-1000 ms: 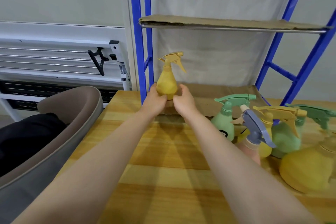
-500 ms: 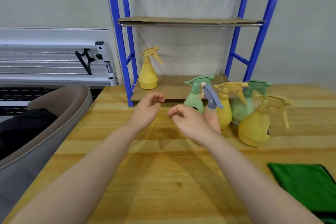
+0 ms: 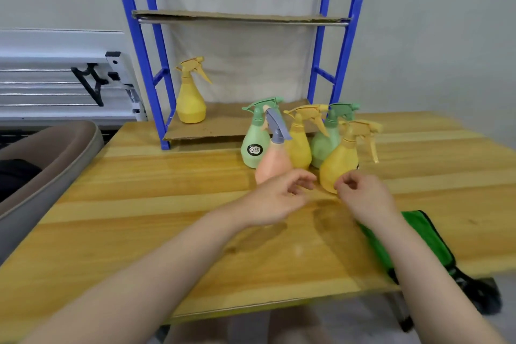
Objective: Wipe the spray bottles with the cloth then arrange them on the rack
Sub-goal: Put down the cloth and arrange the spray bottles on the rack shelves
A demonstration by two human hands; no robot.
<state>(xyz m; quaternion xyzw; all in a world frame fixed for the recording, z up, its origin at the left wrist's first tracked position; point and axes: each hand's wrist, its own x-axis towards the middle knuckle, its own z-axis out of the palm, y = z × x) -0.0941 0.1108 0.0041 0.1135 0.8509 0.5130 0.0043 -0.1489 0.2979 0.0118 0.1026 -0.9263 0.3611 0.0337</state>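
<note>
One yellow spray bottle (image 3: 190,98) stands alone on the lower cardboard shelf of the blue rack (image 3: 145,45). Several bottles cluster on the wooden table (image 3: 139,190): a light green one (image 3: 255,142), a pink one with a grey trigger (image 3: 272,160), a small yellow one (image 3: 300,142), a darker green one (image 3: 325,142) and a large yellow one (image 3: 339,165). My left hand (image 3: 275,200) hovers just before the pink bottle, fingers loosely curled, holding nothing. My right hand (image 3: 363,195) hovers at the large yellow bottle's base, also empty. The green cloth (image 3: 424,240) lies under my right forearm.
A grey-brown chair back (image 3: 42,165) sits at the table's left edge. The rack's upper shelf (image 3: 240,18) is bare cardboard. White rails and a black bracket (image 3: 92,81) run along the wall on the left. The table's near edge is close to me.
Both hands let go of the yellow bottle on the lower shelf and pulled back to the right, toward the bottle cluster. The view swung right and down, bringing the green cloth into sight.
</note>
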